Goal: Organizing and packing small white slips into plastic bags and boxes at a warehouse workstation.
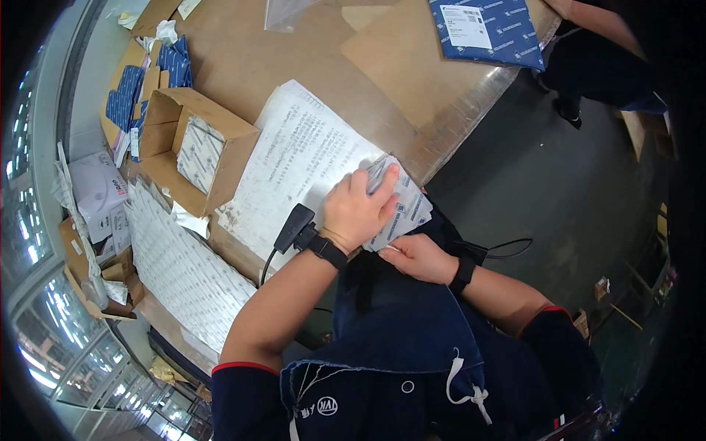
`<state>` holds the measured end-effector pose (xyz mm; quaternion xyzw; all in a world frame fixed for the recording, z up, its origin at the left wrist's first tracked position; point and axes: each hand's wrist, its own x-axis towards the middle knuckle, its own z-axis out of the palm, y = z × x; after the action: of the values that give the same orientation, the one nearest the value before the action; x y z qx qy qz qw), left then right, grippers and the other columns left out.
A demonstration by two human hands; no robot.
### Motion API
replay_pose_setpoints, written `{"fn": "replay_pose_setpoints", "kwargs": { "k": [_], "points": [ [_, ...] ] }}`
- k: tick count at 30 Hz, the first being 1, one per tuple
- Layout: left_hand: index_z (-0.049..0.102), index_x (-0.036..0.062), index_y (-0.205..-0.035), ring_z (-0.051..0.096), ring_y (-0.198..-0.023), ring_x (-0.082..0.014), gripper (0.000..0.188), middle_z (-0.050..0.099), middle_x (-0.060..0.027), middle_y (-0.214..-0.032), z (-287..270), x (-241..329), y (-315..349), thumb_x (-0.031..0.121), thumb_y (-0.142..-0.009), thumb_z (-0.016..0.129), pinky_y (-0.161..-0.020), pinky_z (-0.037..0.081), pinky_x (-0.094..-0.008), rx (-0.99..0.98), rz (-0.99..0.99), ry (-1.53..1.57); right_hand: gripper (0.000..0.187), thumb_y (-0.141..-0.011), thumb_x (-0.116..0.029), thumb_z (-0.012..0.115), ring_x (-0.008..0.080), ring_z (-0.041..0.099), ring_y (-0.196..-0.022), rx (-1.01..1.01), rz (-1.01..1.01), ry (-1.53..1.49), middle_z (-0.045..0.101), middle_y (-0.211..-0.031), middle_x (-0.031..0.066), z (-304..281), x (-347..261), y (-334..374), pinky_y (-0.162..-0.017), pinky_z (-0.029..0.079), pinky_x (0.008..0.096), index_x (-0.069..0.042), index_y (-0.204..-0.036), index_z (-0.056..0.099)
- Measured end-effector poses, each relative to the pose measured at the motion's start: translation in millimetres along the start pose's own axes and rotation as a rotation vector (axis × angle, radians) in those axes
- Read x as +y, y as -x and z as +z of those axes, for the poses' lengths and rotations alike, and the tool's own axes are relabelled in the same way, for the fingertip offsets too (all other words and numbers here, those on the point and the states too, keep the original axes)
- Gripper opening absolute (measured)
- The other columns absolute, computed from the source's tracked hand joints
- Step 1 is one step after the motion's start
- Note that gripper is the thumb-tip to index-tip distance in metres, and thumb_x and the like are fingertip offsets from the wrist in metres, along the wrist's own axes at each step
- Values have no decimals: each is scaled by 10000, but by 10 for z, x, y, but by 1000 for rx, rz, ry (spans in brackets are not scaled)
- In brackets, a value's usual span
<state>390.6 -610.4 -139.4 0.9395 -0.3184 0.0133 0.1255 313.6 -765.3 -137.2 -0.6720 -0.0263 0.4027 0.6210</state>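
Observation:
A small stack of white packets with blue print [404, 213] sits at the table's near edge, partly over a printed sheet. My left hand [358, 209] lies over the stack with its fingers curved around it, pressing it from above. At the stack's lower corner, my right hand [425, 259] pinches the edge between thumb and fingers; the fingertips underneath are hidden. The large white sheet [294, 140] is covered in rows of print and smudged along its lower left side. A black strap with a small device [296, 226] circles my left wrist.
Left of the sheet stands an open cardboard box [235, 140] holding similar packets. A long row of white packets [184, 257] lies nearer me. Blue printed packaging [147, 88] is behind the box. A blue parcel [507, 44] rests far right, near another person's arm [603, 26].

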Motion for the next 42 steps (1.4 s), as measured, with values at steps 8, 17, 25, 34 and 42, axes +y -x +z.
{"fn": "replay_pose_setpoints", "kwargs": {
  "k": [8, 17, 25, 34, 42],
  "points": [
    [518, 226, -1201, 535, -668, -246, 490, 462, -100, -840, -13, 28, 13, 312, -730, 624, -527, 463, -333, 57, -2, 18, 294, -865, -311, 519, 353, 570, -652, -120, -96, 175, 579, -690, 174, 97, 92, 159, -581, 448, 400, -40, -773, 586],
    [323, 60, -1310, 580, -877, -266, 625, 519, -199, -1057, -287, -211, 145, 102, -741, 578, -786, 467, -342, 188, -354, 775, 273, -861, -292, 553, 94, 502, -532, -106, 236, 124, 522, -568, 16, -703, -279, 580, -501, 398, 255, -44, -752, 586],
    [433, -32, -1132, 546, -918, -137, 401, 563, -59, -1006, -1178, -494, 157, -6, -749, 548, -830, 432, -258, 171, -630, 1592, 143, -881, -207, 523, 47, 451, -536, 305, 76, -125, 526, -664, -23, -1019, -262, 714, -506, 383, 196, -64, -887, 531],
    [536, 82, -969, 527, -698, -267, 276, 487, -82, -791, -873, 72, 324, 80, -697, 582, -606, 462, -349, 186, -142, 1, 189, -874, -156, 530, 82, 529, -717, 520, -188, -64, 560, -796, 23, -784, -307, 296, -634, 436, 228, -42, -1021, 498],
    [488, 10, -1114, 484, -954, -330, 431, 506, -159, -1023, -486, 166, 396, 172, -742, 631, -842, 408, -384, 160, -239, 339, 307, -769, -253, 663, 220, 592, -684, 648, -59, 330, 601, -741, 137, -595, -282, 77, -627, 464, 318, 3, -886, 539]
  ]
}}
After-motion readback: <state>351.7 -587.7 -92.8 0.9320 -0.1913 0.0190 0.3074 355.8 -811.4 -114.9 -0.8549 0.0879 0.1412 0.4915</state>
